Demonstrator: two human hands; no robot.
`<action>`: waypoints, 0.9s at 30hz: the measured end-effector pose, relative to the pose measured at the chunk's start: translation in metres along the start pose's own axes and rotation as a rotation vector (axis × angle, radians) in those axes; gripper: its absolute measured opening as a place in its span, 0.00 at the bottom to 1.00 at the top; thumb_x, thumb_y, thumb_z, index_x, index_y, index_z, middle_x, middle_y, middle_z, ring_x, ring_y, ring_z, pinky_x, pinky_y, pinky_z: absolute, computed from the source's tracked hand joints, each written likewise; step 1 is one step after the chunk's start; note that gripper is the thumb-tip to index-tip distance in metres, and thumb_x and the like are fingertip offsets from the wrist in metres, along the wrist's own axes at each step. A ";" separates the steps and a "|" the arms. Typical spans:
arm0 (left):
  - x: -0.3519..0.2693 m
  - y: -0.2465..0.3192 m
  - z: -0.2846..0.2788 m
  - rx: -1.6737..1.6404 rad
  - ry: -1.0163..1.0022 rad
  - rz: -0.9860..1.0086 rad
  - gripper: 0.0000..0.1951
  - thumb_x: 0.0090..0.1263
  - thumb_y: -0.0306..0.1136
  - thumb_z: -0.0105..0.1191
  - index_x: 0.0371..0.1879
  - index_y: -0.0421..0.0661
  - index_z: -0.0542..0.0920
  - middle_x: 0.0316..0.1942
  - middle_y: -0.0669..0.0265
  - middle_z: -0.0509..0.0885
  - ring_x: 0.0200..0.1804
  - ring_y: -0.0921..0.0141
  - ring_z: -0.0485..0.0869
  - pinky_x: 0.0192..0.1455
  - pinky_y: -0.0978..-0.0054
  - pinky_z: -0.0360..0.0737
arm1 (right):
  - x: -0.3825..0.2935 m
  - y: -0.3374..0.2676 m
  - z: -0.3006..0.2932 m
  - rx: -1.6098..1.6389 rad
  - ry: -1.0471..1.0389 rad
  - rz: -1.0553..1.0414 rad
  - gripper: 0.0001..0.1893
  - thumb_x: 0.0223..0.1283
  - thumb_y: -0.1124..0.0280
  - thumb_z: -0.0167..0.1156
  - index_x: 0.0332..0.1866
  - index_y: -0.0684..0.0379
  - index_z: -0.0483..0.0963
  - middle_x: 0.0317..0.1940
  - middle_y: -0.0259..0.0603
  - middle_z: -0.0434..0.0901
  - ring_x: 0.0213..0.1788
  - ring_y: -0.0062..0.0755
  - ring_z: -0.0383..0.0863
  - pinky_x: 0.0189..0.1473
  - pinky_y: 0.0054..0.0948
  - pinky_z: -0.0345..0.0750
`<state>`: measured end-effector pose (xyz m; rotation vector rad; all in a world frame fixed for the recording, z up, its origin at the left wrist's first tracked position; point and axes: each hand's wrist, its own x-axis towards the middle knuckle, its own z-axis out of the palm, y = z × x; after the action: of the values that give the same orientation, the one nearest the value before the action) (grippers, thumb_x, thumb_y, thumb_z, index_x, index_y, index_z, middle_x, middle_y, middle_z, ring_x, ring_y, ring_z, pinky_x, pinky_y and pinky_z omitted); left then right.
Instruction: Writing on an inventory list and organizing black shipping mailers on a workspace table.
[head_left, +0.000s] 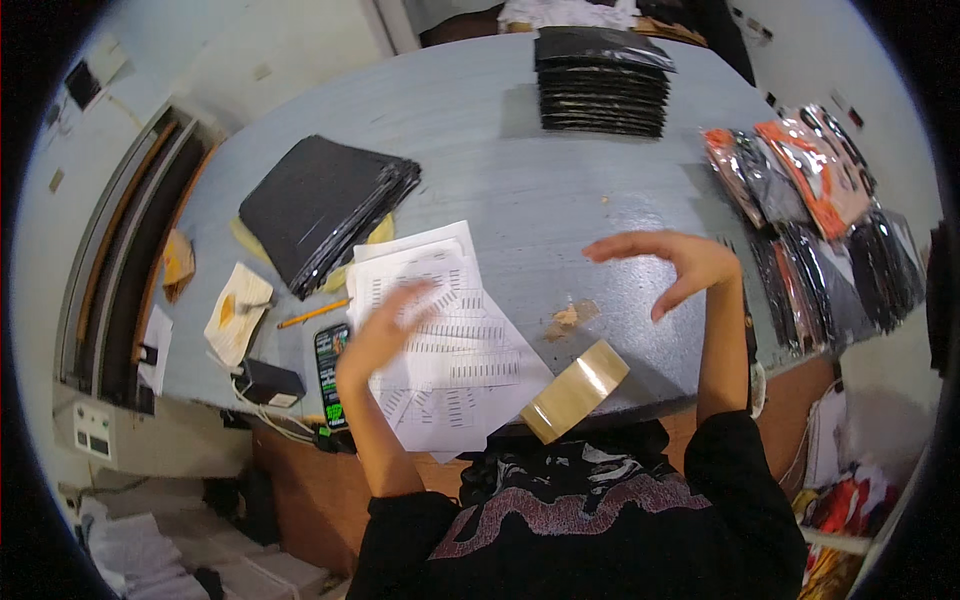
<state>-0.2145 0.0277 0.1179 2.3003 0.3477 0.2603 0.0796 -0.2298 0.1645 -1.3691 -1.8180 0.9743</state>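
Note:
Blurred by motion, my left hand (382, 330) hovers over loose white sheets (495, 401) printed with rows of short marks. Nothing shows in its fingers, which look spread. My right hand (686, 266) is held above the table's right part, thumb and fingers wide apart and holding nothing. Between my arms, a wide roll of tan packing tape (577, 390) rests on its side at the table's near edge, touching the papers' corner. Left of the sheets lie a yellow pencil (313, 313) and a smartphone (331, 375) with its screen lit.
A stack of black folded packets (322, 206) lies at left, a taller black stack (604, 90) at the far side. Plastic-wrapped folded garments (814, 172) fill the right edge. A black box with a cable (271, 382) and a stained paper piece (238, 311) sit near left on the grey table (480, 157).

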 end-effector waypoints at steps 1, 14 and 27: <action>-0.006 0.012 0.012 -0.036 -0.225 0.163 0.26 0.56 0.39 0.61 0.53 0.42 0.72 0.56 0.56 0.72 0.59 0.62 0.69 0.61 0.71 0.64 | -0.004 0.000 0.010 -0.006 0.023 0.005 0.47 0.32 0.62 0.74 0.63 0.64 0.59 0.63 0.48 0.60 0.64 0.42 0.62 0.65 0.38 0.58; 0.005 0.086 0.183 -0.466 -0.429 0.156 0.27 0.51 0.39 0.64 0.49 0.40 0.72 0.44 0.53 0.77 0.48 0.62 0.77 0.48 0.70 0.74 | -0.108 0.023 0.095 0.051 0.937 0.288 0.15 0.51 0.81 0.56 0.47 0.65 0.71 0.45 0.39 0.76 0.47 0.27 0.76 0.54 0.28 0.70; 0.127 0.184 0.336 -0.353 -0.107 0.416 0.22 0.53 0.39 0.62 0.43 0.38 0.73 0.40 0.51 0.78 0.44 0.57 0.78 0.43 0.65 0.74 | -0.184 0.063 0.139 -0.726 1.471 0.607 0.16 0.45 0.87 0.48 0.43 0.68 0.69 0.42 0.57 0.75 0.48 0.53 0.73 0.52 0.37 0.68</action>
<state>0.0343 -0.2797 0.0359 2.0049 -0.2224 0.3706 0.0368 -0.4213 0.0272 -2.1938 -0.5423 -0.5908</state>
